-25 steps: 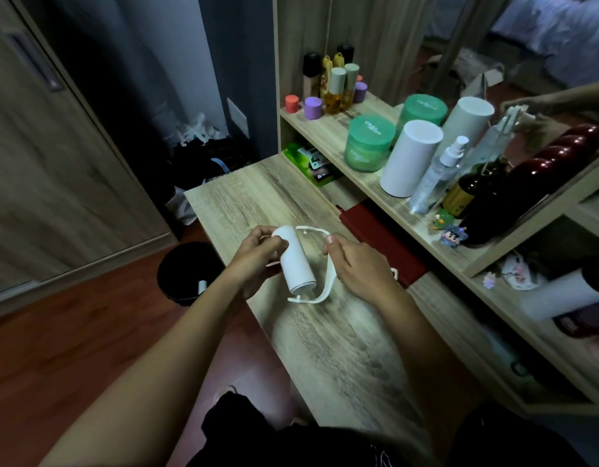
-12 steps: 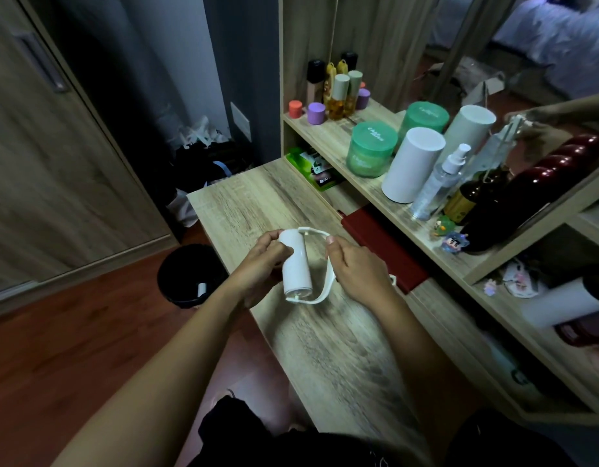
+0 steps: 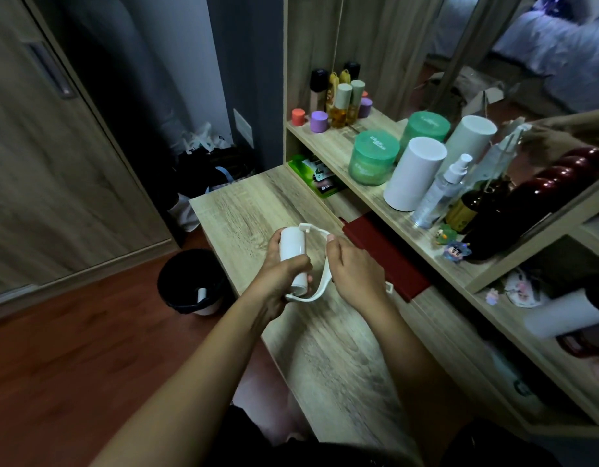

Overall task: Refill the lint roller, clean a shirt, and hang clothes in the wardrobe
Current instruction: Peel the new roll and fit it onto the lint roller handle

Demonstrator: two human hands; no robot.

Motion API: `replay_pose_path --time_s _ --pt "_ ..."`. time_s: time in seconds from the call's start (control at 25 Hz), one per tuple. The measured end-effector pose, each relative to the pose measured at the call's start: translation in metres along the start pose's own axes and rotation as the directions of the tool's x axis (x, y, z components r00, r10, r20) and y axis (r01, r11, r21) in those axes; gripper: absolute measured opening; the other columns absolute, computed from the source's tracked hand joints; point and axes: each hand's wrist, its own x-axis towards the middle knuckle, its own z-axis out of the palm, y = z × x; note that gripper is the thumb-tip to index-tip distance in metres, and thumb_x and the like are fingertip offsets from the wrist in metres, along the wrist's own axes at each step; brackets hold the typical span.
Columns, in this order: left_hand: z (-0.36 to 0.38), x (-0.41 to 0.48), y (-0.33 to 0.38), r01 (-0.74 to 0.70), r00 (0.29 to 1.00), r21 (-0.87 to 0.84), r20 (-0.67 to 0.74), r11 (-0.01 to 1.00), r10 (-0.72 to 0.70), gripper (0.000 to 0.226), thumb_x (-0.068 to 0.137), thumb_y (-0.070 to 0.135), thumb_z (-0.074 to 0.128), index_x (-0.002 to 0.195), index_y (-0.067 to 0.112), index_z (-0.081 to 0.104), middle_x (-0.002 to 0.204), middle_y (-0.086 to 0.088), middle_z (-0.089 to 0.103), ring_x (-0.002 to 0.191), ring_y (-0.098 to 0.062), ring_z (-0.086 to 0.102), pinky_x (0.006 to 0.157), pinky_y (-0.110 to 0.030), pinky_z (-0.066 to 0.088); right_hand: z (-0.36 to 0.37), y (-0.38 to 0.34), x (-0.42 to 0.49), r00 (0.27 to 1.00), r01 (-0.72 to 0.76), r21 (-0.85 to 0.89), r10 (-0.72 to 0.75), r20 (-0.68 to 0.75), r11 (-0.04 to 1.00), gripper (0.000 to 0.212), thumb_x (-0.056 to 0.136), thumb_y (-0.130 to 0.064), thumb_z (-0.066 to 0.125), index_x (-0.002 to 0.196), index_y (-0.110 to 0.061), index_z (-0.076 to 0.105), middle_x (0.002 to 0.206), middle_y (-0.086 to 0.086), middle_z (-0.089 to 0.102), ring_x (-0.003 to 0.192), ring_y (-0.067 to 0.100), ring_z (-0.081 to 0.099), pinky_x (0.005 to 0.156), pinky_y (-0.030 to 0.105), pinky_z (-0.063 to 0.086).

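Left hand [image 3: 278, 281] has slid round refill roll [image 3: 293, 246]; right hand [image 3: 354, 274], 3 o'clock, grips roller frame [image 3: 316, 295]; seating looks near.

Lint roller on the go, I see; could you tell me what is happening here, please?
A person at the wooden desk is refilling it. The left hand grips the white roll; the right hand holds the white frame curving round it, above the desk. Whether the roll is seated is unclear. A small white tube lies in the black bin on the floor.
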Motion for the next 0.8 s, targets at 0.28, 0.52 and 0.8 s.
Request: replay_pose_path --time_s 0.28,0.52,0.8 --pt "-0.0007 -0.0015 0.0042 0.036 0.997 -0.06 -0.063 0.998 -0.04 0.068 0.081 -0.006 0.046 0.128 0.042 0.035 0.094 -0.015 0.048 0.048 -0.018 0.05 0.045 -0.023 0.047 0.002 -0.003 0.0014 0.999 -0.037 0.054 0.036 0.022 0.998 0.048 0.097 -0.043 0.018 0.098 -0.017 0.058 0.099 0.013 0.068 0.096 0.035 0.059 0.078 0.04 0.04" --pt "0.0044 -0.0066 0.0077 0.033 0.998 -0.053 -0.053 0.998 -0.036 0.063 0.081 -0.008 0.045 0.119 0.042 0.039 0.09 -0.014 0.048 0.046 -0.018 0.049 0.044 -0.022 0.046 -0.0017 -0.0005 0.0003 0.998 -0.035 0.076 0.031 0.047 0.997 0.047 0.097 -0.044 0.018 0.098 -0.02 0.058 0.097 0.009 0.069 0.094 0.033 0.06 0.079 0.039 0.043" --pt "0.0034 -0.009 0.0011 0.072 0.996 -0.096 -0.051 0.993 -0.077 0.065 0.08 -0.009 0.045 0.124 0.039 0.039 0.091 -0.013 0.048 0.046 -0.018 0.05 0.043 -0.023 0.046 -0.0019 0.0007 -0.0034 0.996 -0.026 0.072 0.019 0.09 0.997 0.045 0.096 -0.046 0.018 0.089 -0.022 0.055 0.084 0.007 0.068 0.083 0.03 0.061 0.078 0.04 0.047"
